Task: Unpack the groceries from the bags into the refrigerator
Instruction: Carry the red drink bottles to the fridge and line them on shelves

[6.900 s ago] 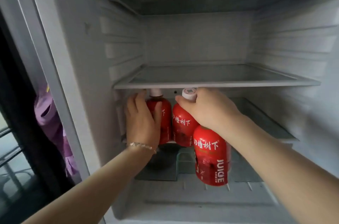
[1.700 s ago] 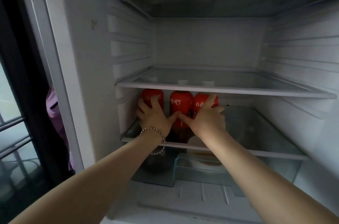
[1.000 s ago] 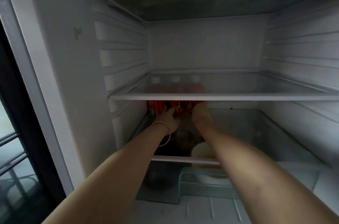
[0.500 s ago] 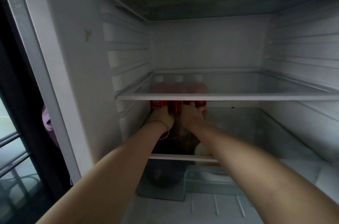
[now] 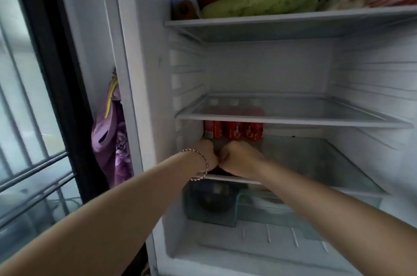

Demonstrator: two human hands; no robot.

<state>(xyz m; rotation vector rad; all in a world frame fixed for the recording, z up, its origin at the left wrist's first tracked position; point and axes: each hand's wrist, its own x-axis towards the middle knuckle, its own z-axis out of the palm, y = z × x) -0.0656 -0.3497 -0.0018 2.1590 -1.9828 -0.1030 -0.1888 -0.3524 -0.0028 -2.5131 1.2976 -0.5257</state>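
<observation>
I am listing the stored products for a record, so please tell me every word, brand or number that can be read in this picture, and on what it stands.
No text is legible here.
Three red bottles, back of the lower shelf: labels show a picture; lettering too blurred to read.
Leftmost bottle: white patch, perhaps a barcode, too small to read.
Purple cloth: flower pattern, no words.

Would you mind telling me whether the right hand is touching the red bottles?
Cannot tell. In the head view the curled right hand sits just below the bases of the red bottles; no contact or gap shows plainly.
</observation>
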